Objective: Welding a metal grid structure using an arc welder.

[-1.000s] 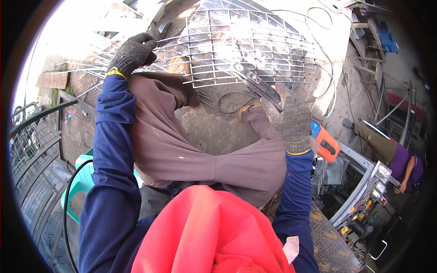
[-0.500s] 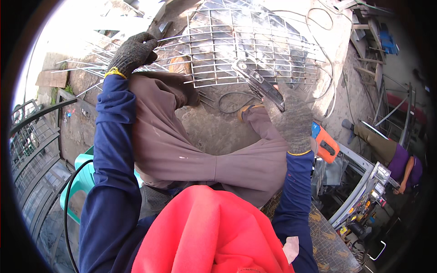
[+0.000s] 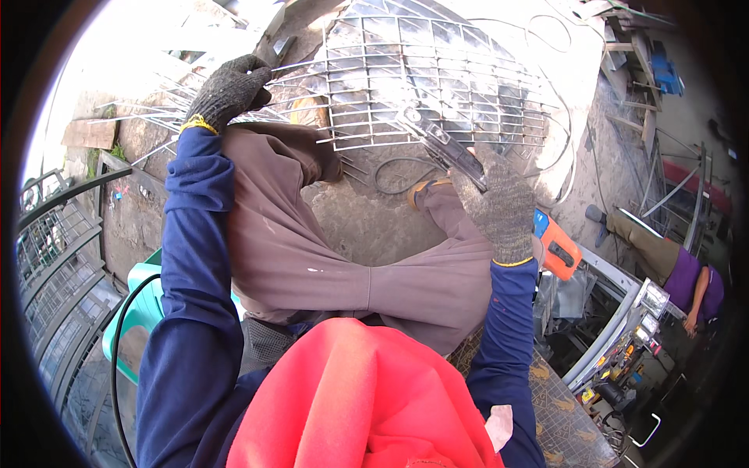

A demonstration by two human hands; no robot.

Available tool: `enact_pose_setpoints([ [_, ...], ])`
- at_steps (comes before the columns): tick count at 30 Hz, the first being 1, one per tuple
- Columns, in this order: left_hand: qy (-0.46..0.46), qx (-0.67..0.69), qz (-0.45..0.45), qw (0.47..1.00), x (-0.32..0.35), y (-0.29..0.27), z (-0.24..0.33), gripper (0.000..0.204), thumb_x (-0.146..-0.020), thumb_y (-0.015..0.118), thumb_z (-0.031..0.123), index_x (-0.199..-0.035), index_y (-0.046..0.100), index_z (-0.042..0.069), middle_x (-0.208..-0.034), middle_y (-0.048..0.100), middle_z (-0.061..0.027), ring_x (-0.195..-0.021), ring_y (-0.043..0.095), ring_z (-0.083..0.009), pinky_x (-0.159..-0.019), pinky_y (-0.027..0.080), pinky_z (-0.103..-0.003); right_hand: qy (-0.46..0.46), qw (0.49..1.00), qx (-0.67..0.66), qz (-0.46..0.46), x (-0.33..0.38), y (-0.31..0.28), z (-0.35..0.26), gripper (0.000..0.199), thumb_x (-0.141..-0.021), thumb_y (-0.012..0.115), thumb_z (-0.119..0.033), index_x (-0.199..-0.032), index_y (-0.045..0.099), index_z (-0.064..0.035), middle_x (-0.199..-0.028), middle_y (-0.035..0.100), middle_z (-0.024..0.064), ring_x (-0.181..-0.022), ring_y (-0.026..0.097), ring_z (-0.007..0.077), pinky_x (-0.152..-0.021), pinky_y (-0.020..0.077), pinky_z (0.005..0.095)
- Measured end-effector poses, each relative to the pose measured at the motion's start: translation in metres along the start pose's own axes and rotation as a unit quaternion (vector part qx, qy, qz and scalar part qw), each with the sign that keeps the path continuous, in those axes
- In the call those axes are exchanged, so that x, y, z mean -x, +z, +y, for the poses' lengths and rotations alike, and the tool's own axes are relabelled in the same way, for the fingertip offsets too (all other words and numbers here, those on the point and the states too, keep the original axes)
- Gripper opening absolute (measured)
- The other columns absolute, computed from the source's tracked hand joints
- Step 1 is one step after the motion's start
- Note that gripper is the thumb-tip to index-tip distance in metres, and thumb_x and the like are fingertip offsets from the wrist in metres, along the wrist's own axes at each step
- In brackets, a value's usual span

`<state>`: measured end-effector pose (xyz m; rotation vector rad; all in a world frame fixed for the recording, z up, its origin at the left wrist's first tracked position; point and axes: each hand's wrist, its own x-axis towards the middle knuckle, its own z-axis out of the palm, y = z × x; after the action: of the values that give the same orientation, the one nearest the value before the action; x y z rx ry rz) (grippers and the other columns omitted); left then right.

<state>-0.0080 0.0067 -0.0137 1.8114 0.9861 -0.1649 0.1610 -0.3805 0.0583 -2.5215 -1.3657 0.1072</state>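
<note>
A welded metal wire grid (image 3: 437, 86) lies over the ground in front of my knees. My left hand (image 3: 228, 92), in a dark knit glove, grips the loose wire ends at the grid's left side. My right hand (image 3: 499, 203), in a grey knit glove, is closed around a dark tool (image 3: 441, 148) whose tip rests on the grid's lower edge. My brown trousers (image 3: 328, 257) spread below the grid, and a red cloth (image 3: 359, 405) covers my chest at the bottom of the view.
An orange and black power tool (image 3: 558, 249) lies right of my right forearm. A turquoise plastic stool (image 3: 136, 312) stands at my left. Black metal grilles (image 3: 55, 257) lean at far left. Another person (image 3: 671, 269) crouches at right beside metal frames (image 3: 616, 312). A cable (image 3: 394, 175) loops on the ground.
The grid has shifted slightly under the tool. Both hands keep their grips in nearly the same places.
</note>
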Motion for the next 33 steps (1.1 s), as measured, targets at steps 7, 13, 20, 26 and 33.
enact_pose_setpoints([
  [7, 0.051, -0.149, 0.011, 0.987, -0.016, -0.008, -0.017, 0.036, -0.093, 0.059, 0.033, -0.111, 0.062, 0.003, -0.082, 0.070, -0.0122, -0.069, 0.067, -0.0190, -0.070, 0.053, -0.031, -0.017, 0.999, 0.014, 0.031, -0.002, 0.003, 0.001, 0.046, -0.079, 0.076, -0.034, -0.114, 0.064, -0.0069, -0.096, 0.071, 0.0080, -0.084, 0.070, 0.0270, -0.069, 0.0559, 0.0379],
  [13, -0.015, 0.018, 0.005, 1.000, -0.003, 0.001, -0.002, 0.029, -0.092, 0.060, 0.028, -0.107, 0.064, 0.004, -0.078, 0.068, -0.0114, -0.068, 0.066, -0.0165, -0.063, 0.055, -0.029, -0.004, 0.999, -0.018, 0.040, -0.001, 0.002, 0.004, 0.046, -0.078, 0.077, -0.031, -0.116, 0.063, -0.0084, -0.098, 0.070, 0.0095, -0.085, 0.069, 0.0283, -0.070, 0.0549, 0.0390],
  [20, -0.004, 0.021, 0.010, 1.000, 0.000, 0.000, -0.002, 0.028, -0.093, 0.061, 0.027, -0.107, 0.064, 0.003, -0.075, 0.067, -0.0095, -0.067, 0.066, -0.0153, -0.062, 0.055, -0.029, -0.003, 0.998, -0.031, 0.053, -0.001, 0.006, 0.006, 0.043, -0.078, 0.078, -0.034, -0.112, 0.065, -0.0102, -0.096, 0.071, 0.0083, -0.083, 0.069, 0.0276, -0.069, 0.0550, 0.0381],
  [26, -0.006, 0.025, 0.004, 1.000, -0.003, 0.000, -0.005, 0.029, -0.093, 0.061, 0.027, -0.107, 0.063, 0.003, -0.076, 0.065, -0.0092, -0.068, 0.066, -0.0148, -0.062, 0.055, -0.028, -0.006, 0.999, -0.003, 0.046, -0.001, 0.004, 0.005, 0.045, -0.078, 0.077, -0.035, -0.114, 0.064, -0.0104, -0.095, 0.071, 0.0076, -0.083, 0.070, 0.0274, -0.068, 0.0551, 0.0378],
  [33, -0.010, 0.026, 0.003, 1.000, -0.004, -0.001, -0.006, 0.029, -0.093, 0.061, 0.027, -0.108, 0.063, 0.002, -0.077, 0.066, -0.0104, -0.068, 0.066, -0.0158, -0.063, 0.056, -0.029, 0.001, 0.999, -0.014, 0.034, -0.001, 0.003, 0.003, 0.046, -0.079, 0.076, -0.035, -0.115, 0.062, -0.0100, -0.096, 0.070, 0.0086, -0.083, 0.069, 0.0285, -0.069, 0.0545, 0.0394],
])
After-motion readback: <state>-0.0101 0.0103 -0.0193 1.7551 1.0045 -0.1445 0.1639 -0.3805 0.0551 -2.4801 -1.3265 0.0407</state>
